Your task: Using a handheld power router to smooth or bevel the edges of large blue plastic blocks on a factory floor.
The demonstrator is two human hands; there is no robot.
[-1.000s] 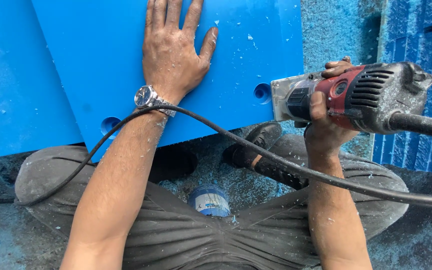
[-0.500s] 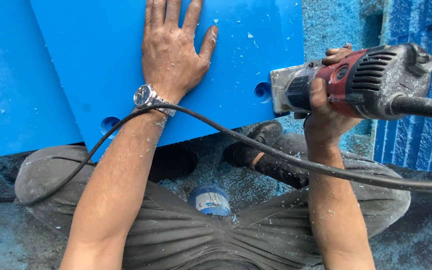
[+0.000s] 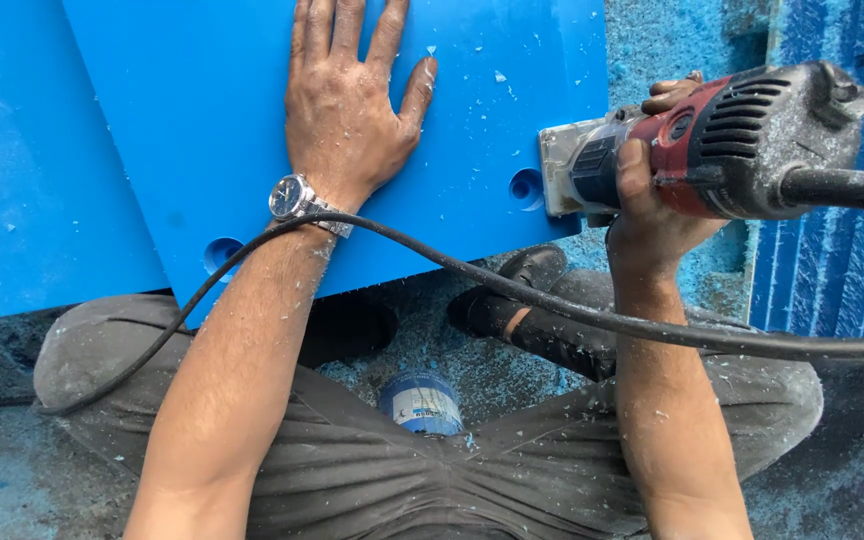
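Flat on the blue panel [image 3: 202, 110], left hand [image 3: 347, 110] spread, palm down, fingers splayed. Just beside the panel's right edge, right hand [image 3: 652, 215] wrapped tight around a red and grey router [image 3: 722, 140], base touching that edge near a round hole [image 3: 526, 187]. Across the left wrist, under a watch [image 3: 292, 197], black cord [image 3: 512, 290] draped over both forearms. Below, between crossed legs, small blue can [image 3: 422, 402] among blue shavings.

Panel [image 3: 202, 110]: solid blue. Router [image 3: 742, 140]: red and grey body. Cable [image 3: 552, 305]: black. Trousers [image 3: 352, 470]: grey. Wristwatch [image 3: 292, 197]: silver.
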